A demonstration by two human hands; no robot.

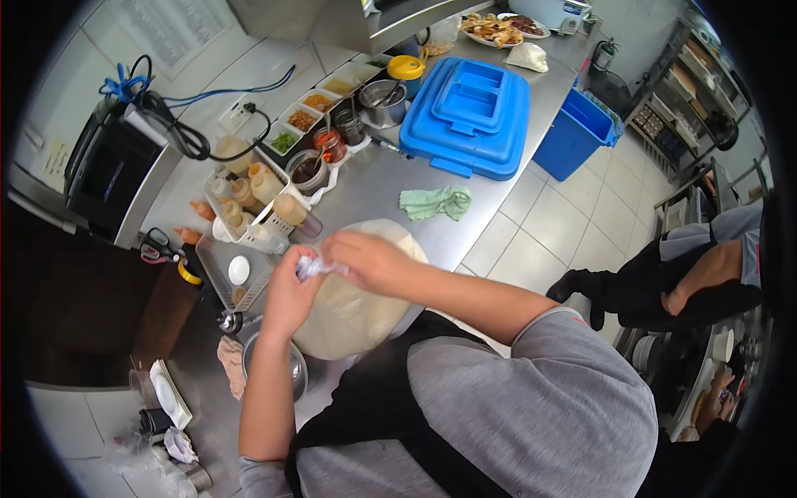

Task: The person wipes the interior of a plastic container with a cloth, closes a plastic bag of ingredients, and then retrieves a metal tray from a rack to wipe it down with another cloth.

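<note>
A large clear plastic bag (344,311) with pale, cream-coloured contents rests on the steel counter, close to my body. Its twisted, gathered top is between my two hands. My left hand (290,290) is closed on the gathered plastic from the left side. From the right, my right hand (361,259) pinches the same twisted part, its fingers bent and touching the plastic. Just beyond the bag lies a crumpled green cloth (436,202). A white basket of sauce bottles (264,187) stands to the left of the hands.
A blue lidded container (465,116) sits farther along the counter (374,187). Sauce jars and trays of toppings (303,120) line the wall. A metal bowl (286,369) is by my left forearm. A blue bin (573,137) and another person (697,274) are at the right.
</note>
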